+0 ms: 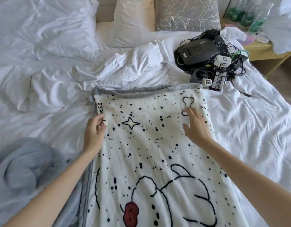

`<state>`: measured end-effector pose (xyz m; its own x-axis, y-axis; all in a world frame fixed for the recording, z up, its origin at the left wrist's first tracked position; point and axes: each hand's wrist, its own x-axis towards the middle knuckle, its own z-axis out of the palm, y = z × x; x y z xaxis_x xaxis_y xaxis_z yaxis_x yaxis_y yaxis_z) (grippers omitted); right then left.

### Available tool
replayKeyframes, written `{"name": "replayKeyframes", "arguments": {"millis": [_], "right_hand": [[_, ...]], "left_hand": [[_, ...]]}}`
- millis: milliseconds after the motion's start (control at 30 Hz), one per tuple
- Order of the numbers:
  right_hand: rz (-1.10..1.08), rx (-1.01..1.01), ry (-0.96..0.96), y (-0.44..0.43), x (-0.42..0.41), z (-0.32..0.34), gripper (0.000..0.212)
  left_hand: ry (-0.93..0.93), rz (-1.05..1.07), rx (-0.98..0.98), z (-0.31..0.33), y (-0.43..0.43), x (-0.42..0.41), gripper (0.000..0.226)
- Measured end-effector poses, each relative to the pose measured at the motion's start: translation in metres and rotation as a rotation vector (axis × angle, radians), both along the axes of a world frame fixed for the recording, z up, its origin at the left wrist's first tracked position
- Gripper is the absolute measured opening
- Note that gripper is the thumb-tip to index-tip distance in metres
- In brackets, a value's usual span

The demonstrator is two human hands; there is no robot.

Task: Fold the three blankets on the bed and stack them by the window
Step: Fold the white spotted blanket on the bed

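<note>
Blanket work on a bed [256,128] with white sheets: a white blanket [158,145], dotted black and printed with a star, a bone and a cartoon figure with a red shape, lies spread lengthwise in the middle, reaching from the near edge of the view to about halfway up the mattress. A grey border shows along its far edge and its left edge, where a lower layer peeks out from under the white top layer.

The left hand [94,131] is at the white blanket's left edge near the far corner, fingers bent and thumb closed in, pinching the fabric by the printed letters. The right hand [195,126] lies on top of the white blanket near its right edge, just below the bone, fingers straight and spread, palm down, holding nothing.

A grey blanket [27,169] sits in a loose, unfolded heap just left of the white blanket's near part. Beyond the white blanket's far edge is a rumpled white duvet [125,68], and further back a white pillow [43,27] and a grey patterned cushion [185,13]. Off the white blanket's far right corner rests a black device [198,51] tangled in cables, with white marker cubes [221,60] beside it. Further right of that stands a bedside table [262,51] with green bottles [249,15]
</note>
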<state>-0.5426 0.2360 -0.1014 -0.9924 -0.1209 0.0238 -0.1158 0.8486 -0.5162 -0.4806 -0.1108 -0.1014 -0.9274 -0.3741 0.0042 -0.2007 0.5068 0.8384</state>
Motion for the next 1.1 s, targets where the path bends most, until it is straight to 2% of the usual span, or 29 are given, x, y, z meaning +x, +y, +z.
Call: {"name": "replayKeyframes", "arguments": {"millis": [100,200,333,433,500,600,667,733,800,867,967,1000,1033,1100], "right_hand": [[0.059,-0.016,-0.027,-0.004,0.077,0.001,0.049],[0.024,-0.056,-0.11,-0.007,0.158,0.01,0.045],[0.034,-0.043,-0.173,-0.009,0.275,0.023,0.041],[0.086,0.005,-0.198,-0.01,0.362,0.032,0.043],[0.129,0.056,-0.215,-0.01,0.413,0.036,0.043],[0.156,0.077,-0.27,-0.009,0.485,0.043,0.039],[0.159,0.081,-0.257,-0.005,0.527,0.045,0.037],[0.134,0.053,-0.272,0.002,0.573,0.048,0.039],[0.089,0.032,-0.308,0.011,0.616,0.049,0.039],[0.049,0.033,-0.338,0.023,0.654,0.049,0.036],[-0.052,0.007,-0.359,0.042,0.696,0.048,0.029],[-0.102,0.003,-0.359,0.047,0.706,0.048,0.026],[-0.146,0.005,-0.359,0.052,0.715,0.048,0.024],[-0.188,0.012,-0.377,0.06,0.732,0.046,0.019]], "left_hand": [[-0.032,-0.036,-0.085,-0.009,0.018,0.079,0.03],[-0.164,0.08,0.031,-0.014,0.035,0.154,0.029],[-0.228,0.204,0.178,-0.01,0.056,0.248,0.025],[-0.349,0.229,0.142,-0.008,0.069,0.314,0.023],[-0.499,0.18,0.122,-0.009,0.078,0.359,0.02],[-0.72,0.054,0.143,-0.008,0.09,0.426,0.035],[-0.791,0.014,0.271,-0.007,0.1,0.464,0.024],[-0.851,-0.019,0.306,-0.003,0.112,0.506,0.015],[-0.806,0.034,0.264,0.0,0.12,0.54,0.023],[-0.662,0.186,0.214,0.007,0.115,0.564,0.038],[-0.392,0.338,0.111,0.02,0.097,0.582,0.031],[-0.363,0.353,0.135,0.021,0.093,0.588,0.03],[-0.382,0.361,0.237,0.021,0.092,0.597,0.033],[-0.528,0.328,0.526,0.016,0.101,0.625,0.046]]}}
